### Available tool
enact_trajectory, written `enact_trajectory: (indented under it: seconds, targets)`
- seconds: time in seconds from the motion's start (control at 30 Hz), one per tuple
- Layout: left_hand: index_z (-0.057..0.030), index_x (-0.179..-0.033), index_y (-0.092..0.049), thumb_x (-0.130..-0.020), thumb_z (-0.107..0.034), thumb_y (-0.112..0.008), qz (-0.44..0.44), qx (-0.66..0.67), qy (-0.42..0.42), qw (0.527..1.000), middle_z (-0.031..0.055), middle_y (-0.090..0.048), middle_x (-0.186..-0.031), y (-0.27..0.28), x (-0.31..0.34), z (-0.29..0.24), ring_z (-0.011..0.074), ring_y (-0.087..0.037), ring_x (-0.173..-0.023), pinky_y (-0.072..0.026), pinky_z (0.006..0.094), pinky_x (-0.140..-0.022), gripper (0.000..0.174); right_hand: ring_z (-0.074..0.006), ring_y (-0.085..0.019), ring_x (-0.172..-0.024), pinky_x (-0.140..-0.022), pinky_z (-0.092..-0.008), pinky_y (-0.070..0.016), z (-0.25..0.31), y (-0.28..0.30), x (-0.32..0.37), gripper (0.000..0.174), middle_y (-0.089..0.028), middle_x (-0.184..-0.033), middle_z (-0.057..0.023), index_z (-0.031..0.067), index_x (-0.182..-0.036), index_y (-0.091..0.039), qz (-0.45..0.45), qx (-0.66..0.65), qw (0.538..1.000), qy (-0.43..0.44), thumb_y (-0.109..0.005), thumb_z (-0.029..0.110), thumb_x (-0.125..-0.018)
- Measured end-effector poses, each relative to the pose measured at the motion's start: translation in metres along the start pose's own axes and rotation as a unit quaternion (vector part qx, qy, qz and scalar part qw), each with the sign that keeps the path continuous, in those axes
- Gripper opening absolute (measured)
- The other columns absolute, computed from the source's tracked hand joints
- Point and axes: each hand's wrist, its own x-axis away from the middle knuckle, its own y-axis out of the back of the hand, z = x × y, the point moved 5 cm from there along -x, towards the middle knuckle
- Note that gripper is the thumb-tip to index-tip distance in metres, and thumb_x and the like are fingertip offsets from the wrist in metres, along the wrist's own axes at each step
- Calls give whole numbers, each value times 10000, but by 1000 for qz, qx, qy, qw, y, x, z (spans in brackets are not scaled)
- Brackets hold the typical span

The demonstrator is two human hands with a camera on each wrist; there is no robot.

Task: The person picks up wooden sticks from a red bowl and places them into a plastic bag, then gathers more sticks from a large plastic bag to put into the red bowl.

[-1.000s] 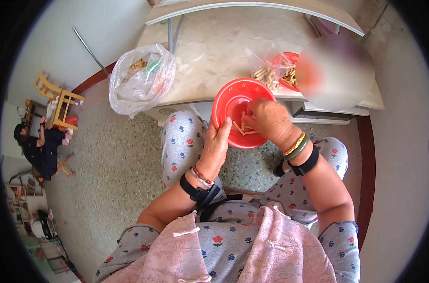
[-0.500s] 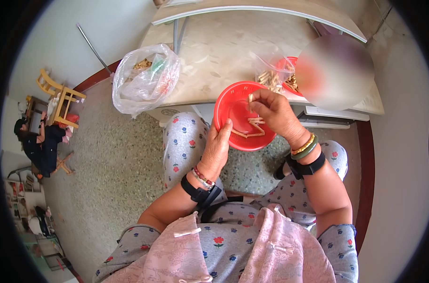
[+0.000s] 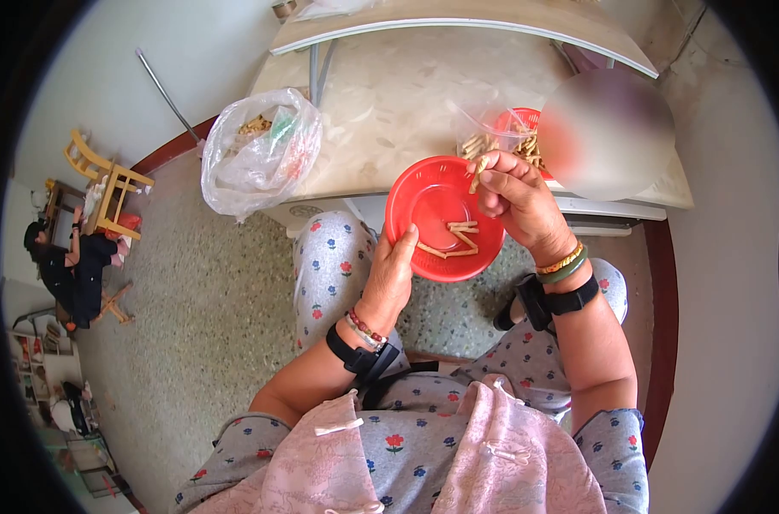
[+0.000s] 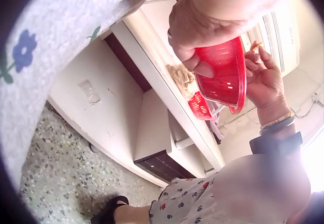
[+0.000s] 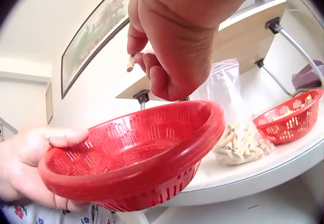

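A red basket (image 3: 445, 257) holds several pale sticks (image 3: 462, 242) on its bottom. My left hand (image 3: 387, 276) grips its left rim, thumb on the inside and fingers beneath, as the left wrist view also shows. Above the basket's right rim, my right hand (image 3: 526, 206) pinches a short pale piece (image 3: 478, 174) between thumb and fingertips. In the right wrist view the piece (image 5: 130, 63) hangs from the fingertips of the right hand (image 5: 177, 41), apart from the basket (image 5: 136, 168).
On the table (image 3: 389, 94) stand a clear bag (image 3: 477, 141) of sticks and a second red basket (image 5: 291, 120) of pieces. A large plastic bag (image 3: 261, 163) sits at the table's left edge. A seated person (image 3: 72, 265) is far left.
My right hand has risen out of the basket and moved right with the piece pinched. The sticks on the basket's bottom now show more fully. My left hand keeps its hold.
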Motion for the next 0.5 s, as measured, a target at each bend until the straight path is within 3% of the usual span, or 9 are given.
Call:
enact_trajectory:
  seconds: [0.2, 0.5]
  targets:
    - [6, -1296, -393, -946, -238, -507, 5, -7, -2, 1000, 122, -482, -1278, 2, 0, 0, 191, -481, -1161, -398, 349, -982, 441, -78, -506, -612, -554, -201, -418, 1, -8, 1, 114, -611, -769, -35, 42, -979, -589, 12, -58, 998, 8, -545, 81, -882]
    - [3, -1301, -384, -947, -234, -503, -5, 8, 2, 1000, 120, -484, -1273, 0, 1, -1, 191, -484, -1160, -399, 348, -985, 442, -83, -499, -668, -609, -204, -425, 0, -5, -2, 170, -619, -846, -56, 87, -996, -542, 18, 19, 998, 57, -539, -9, -856]
